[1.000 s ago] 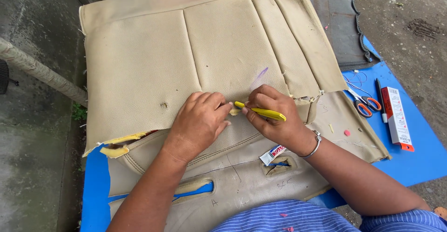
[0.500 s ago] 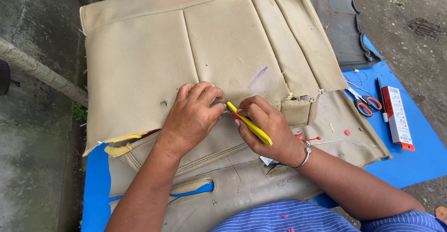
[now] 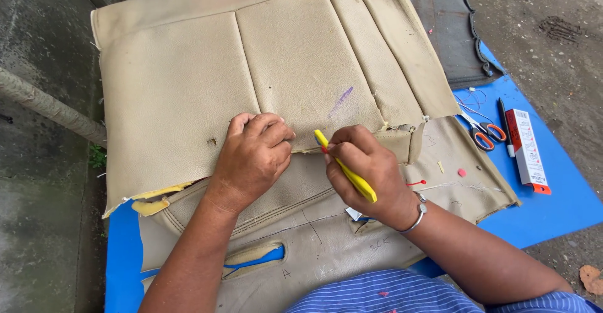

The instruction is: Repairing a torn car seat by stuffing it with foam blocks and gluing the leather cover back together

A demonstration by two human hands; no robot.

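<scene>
A worn beige leather seat cover [image 3: 188, 80] lies spread over a blue work surface [image 3: 553, 206]. My left hand [image 3: 254, 156] presses down with curled fingers on the cover's lower seam edge, near a small hole. Just to its right, my right hand [image 3: 367, 172] grips a slim yellow tool [image 3: 347, 167], its tip pointing up-left at the seam between the two hands. A purple pen mark [image 3: 341, 101] shows on the leather above the right hand. A second beige panel [image 3: 314, 237] with stitching lies beneath, closer to me.
Orange-handled scissors [image 3: 482, 134], a dark pen [image 3: 505, 124] and a long red-and-white box [image 3: 526, 150] lie on the blue surface at right. A dark grey mat [image 3: 446, 30] lies behind. Yellow foam [image 3: 147, 206] pokes out at the cover's left corner. Concrete ground surrounds everything.
My right hand has tilted the yellow tool from lying flat to pointing up-left and drawn it closer to the seam. My left hand stayed on the cover's edge.
</scene>
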